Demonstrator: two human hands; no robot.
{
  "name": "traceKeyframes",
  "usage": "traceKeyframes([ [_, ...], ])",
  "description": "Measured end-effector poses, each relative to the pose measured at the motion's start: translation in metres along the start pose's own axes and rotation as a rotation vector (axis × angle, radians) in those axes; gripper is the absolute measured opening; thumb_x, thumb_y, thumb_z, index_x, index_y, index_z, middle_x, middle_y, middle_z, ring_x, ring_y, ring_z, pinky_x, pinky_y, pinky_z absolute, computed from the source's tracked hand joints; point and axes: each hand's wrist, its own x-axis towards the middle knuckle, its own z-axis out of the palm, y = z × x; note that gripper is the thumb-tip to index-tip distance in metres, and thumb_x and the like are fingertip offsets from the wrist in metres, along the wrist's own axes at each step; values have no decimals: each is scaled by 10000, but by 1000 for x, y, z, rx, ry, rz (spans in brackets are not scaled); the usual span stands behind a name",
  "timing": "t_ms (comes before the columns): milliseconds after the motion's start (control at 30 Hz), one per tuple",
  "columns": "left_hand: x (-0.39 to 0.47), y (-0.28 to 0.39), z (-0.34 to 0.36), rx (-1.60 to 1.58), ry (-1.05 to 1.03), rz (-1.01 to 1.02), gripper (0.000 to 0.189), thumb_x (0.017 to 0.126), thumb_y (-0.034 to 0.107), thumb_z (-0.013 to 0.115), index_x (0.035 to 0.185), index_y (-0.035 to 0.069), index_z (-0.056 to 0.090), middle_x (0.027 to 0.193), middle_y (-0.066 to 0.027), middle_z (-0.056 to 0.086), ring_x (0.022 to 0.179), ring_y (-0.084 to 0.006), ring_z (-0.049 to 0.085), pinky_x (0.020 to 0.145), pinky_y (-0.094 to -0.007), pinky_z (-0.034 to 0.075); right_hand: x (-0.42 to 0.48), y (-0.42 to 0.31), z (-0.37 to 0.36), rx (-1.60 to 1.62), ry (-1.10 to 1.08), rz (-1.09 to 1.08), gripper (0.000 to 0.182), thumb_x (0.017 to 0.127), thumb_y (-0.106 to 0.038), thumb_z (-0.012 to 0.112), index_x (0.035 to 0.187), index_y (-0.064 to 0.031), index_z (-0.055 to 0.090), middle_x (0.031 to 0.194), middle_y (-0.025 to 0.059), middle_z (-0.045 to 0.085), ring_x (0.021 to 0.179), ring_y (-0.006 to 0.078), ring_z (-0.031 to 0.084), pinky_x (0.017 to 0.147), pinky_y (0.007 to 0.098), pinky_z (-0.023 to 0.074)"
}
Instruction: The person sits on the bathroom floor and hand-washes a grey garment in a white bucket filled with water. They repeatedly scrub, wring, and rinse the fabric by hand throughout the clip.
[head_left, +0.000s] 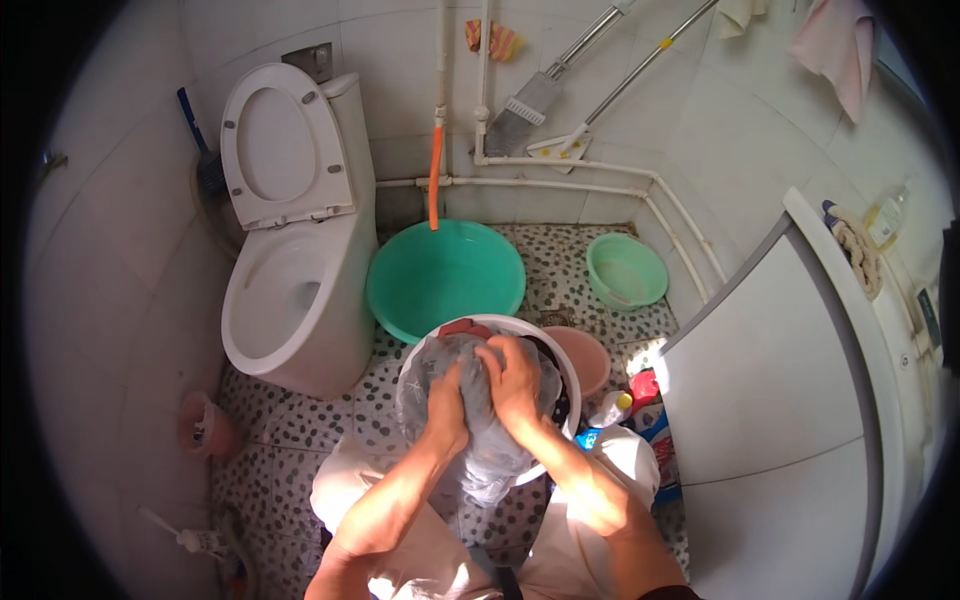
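Observation:
Both of my hands are on a sheer grey fabric (487, 442) bunched over a white basin (574, 360) between my knees. My left hand (448, 405) grips its left side, fingers pointing away from me. My right hand (514, 375) holds the fabric from the right, its fingers curled close to the left hand. Part of the fabric hangs over the basin's near rim. Reddish cloth (465, 328) shows at the far side of the basin, and dark cloth lies at its right. The lower layers in the basin are hidden.
A large green basin (450, 277) stands beyond, below an orange hose (435, 180). A toilet (300, 300) with raised lid is at left. A pink basin (581, 360), bottles (611, 409) and a grey-white cabinet (772, 375) are at right; a light green basin (627, 271) sits farther back.

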Motion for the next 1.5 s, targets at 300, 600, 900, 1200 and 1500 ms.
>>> traceKeyframes([
  [300,-3,7,-3,-174,69,-76,369,981,367,545,1113,41,655,994,-79,687,861,-206,656,796,-352,538,-17,0,5,-50,-84,-281,184,851,-150,770,939,-49,644,762,139,632,716,306,660,626,374,533],
  [600,32,17,-18,-466,-212,-145,403,996,384,506,1095,18,644,983,-142,700,839,-242,684,773,-346,554,-49,-35,4,-11,-252,-488,130,846,-95,740,922,-70,637,757,110,597,663,277,647,569,373,530],
  [900,1,-3,-1,-136,-83,-76,362,1001,309,485,1169,32,645,1062,-91,687,942,-200,666,845,-344,544,-8,-1,1,-40,18,27,140,908,-108,698,1008,-34,635,905,185,680,836,354,684,724,411,533],
  [1200,-17,19,5,-225,-37,-192,389,994,375,543,1141,32,653,1082,-82,689,906,-208,653,838,-351,521,-9,-2,-1,-34,-28,-191,89,862,-91,729,921,-71,665,788,120,639,751,320,667,628,385,534],
  [1500,9,36,7,-511,-256,-152,355,988,364,535,1123,56,648,1074,-100,692,905,-218,673,783,-346,556,-53,-40,0,41,-251,-508,155,839,-111,765,919,-43,651,834,139,665,668,314,675,574,386,546],
])
